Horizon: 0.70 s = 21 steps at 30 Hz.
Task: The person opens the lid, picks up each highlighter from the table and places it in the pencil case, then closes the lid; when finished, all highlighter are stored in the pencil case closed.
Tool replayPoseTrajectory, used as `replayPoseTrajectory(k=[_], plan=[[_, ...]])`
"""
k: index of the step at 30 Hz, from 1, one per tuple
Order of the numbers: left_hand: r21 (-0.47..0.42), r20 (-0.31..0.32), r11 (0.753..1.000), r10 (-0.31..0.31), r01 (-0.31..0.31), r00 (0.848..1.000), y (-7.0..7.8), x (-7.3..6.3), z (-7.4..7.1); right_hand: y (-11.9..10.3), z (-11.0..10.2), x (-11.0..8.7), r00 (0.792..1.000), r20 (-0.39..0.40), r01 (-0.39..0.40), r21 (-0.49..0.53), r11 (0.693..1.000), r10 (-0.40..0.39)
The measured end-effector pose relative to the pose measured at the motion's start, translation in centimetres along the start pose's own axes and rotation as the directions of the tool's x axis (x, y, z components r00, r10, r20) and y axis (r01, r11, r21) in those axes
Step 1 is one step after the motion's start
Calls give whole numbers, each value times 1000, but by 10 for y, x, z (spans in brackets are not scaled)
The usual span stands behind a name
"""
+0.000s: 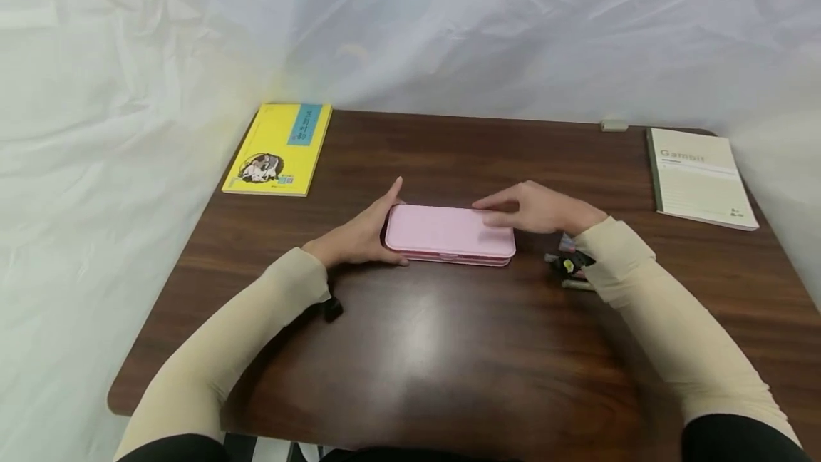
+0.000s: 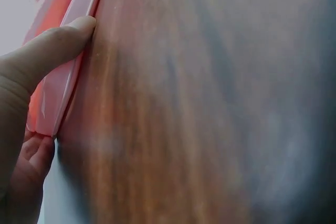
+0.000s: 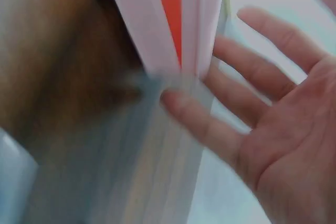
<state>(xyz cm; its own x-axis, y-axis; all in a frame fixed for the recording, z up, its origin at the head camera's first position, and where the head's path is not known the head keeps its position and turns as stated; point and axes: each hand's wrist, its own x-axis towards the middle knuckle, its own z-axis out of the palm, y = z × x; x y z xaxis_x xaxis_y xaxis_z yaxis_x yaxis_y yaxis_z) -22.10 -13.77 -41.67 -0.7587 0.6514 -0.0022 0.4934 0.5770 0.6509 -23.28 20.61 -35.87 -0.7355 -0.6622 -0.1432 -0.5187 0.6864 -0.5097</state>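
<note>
A pink pencil case [image 1: 442,232] lies flat on the brown table [image 1: 410,348], lid upward. My left hand [image 1: 362,235] grips its left end, one digit at the near side and others round the far side. The left wrist view shows the thumb [image 2: 68,38] pressed along the case's edge [image 2: 63,85]. Over the right end is my right hand [image 1: 535,209], its fingers extended at the lid. From the right wrist that hand [image 3: 283,135] looks spread, close to the case [image 3: 152,30]. A red wedge shows between lid and base, so the lid stands slightly ajar.
Several small pen-like items [image 1: 571,268], one black with a yellow piece, lie beside the right sleeve. A yellow book [image 1: 282,155] sits back left. A cream notebook [image 1: 702,177] and a small white block [image 1: 613,125] are back right. Plastic sheeting [image 1: 449,34] hangs behind.
</note>
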Motion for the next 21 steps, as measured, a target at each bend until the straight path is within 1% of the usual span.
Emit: replayPoseTrajectory(k=[2, 4, 6, 7, 10, 13, 15, 17, 19, 21], plan=[[10, -5, 1000, 4, -4, 1000, -1, 0, 3, -5, 8, -4, 999, 37, 28, -67, 997, -25], [20, -9, 1000, 4, -4, 1000, -2, -1, 4, -10, 16, -8, 997, 53, 63, -136, 989, -56], [21, -23, 1000, 14, -13, 1000, -2, -2, 4, -13, 19, -10, 997, 53, 63, -181, 982, -54], [18, -29, 1000, 19, -18, 999, -2, -2, 4, -14, 19, -11, 998, 47, 58, -176, 983, -51], [-1, -40, 1000, 21, -22, 999, -2, -4, 5, -10, 11, -13, 998, 28, 61, -106, 992, -58], [-36, -59, 999, 9, -11, 998, -2, -6, 8, -2, -2, -15, 999, 19, 40, -20, 999, -40], [-50, -78, 999, 7, -11, 997, -2, -7, 10, 4, -10, -16, 1000, 2, -5, 33, 999, 5], [-44, -101, 999, 16, -20, 995, -2, -7, 12, 8, -16, -15, 997, -18, -76, 78, 994, 77], [-19, -125, 999, 34, -37, 992, -2, -7, 14, 12, -19, -12, 987, -47, -149, 129, 980, 156], [2, -146, 998, 59, -59, 988, -2, -8, 16, 15, -21, -6, 975, -93, -187, 156, 970, 203]])
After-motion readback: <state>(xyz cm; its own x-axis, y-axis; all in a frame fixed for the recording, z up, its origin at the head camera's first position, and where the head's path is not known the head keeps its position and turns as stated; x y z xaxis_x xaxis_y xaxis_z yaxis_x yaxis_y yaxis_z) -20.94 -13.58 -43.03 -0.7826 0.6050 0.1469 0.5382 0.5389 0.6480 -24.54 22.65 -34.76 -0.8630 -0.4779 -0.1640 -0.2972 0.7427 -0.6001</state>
